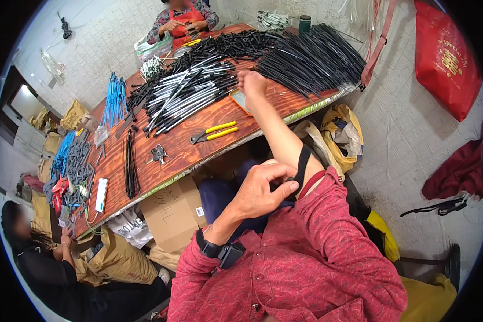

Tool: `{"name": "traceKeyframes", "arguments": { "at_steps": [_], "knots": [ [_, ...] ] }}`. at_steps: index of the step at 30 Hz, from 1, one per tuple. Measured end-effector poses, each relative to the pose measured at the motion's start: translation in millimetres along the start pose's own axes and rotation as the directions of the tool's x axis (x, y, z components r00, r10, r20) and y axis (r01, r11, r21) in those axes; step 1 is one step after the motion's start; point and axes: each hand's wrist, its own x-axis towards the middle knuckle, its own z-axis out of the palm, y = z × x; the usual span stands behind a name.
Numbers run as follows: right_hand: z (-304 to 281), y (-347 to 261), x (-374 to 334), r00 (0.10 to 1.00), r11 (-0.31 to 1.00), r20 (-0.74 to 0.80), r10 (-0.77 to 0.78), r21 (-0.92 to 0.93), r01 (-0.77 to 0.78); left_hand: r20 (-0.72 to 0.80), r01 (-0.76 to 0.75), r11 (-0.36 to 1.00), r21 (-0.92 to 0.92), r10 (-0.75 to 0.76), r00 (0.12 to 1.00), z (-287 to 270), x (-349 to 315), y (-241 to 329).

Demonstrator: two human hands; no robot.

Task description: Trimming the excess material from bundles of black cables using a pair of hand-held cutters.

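My left hand (263, 188) pinches a black strap (303, 163) that loops around my bent right forearm just below the rolled red sleeve. A black wristband with a small dark device (229, 254) sits on my left wrist. Raised over the table's near edge, my right hand (252, 83) is curled into a fist, and nothing shows in it. Close by that fist lies a small orange-rimmed tray (241, 101), partly covered by the wrist. Yellow-handled cutting pliers (214, 132) rest on the wooden table (182, 153), left of my right forearm.
Piles of silver-and-black rods (190, 94) and long black rods (314, 59) cover the table's far side. Keys (158, 154) and blue ties (112, 99) lie leftward. One co-worker (183, 21) sits across, another (48, 257) at left. A cardboard box (172, 214) stands below.
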Motion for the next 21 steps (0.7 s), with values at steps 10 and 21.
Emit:
{"name": "traceKeyframes", "arguments": {
  "at_steps": [10,21],
  "knots": [
    [-9.4,24.5,-37.1,0.563,0.181,0.553,-0.614,-0.595,0.783,-0.123,-0.026,0.926,-0.377,-0.023,0.992,12.2,13.8,-2.6],
    [-12.1,31.8,-45.4,0.368,-0.011,0.737,-0.567,-0.453,0.891,-0.137,-0.200,0.979,-0.046,0.192,0.972,6.2,7.8,-12.2]
  ]
}}
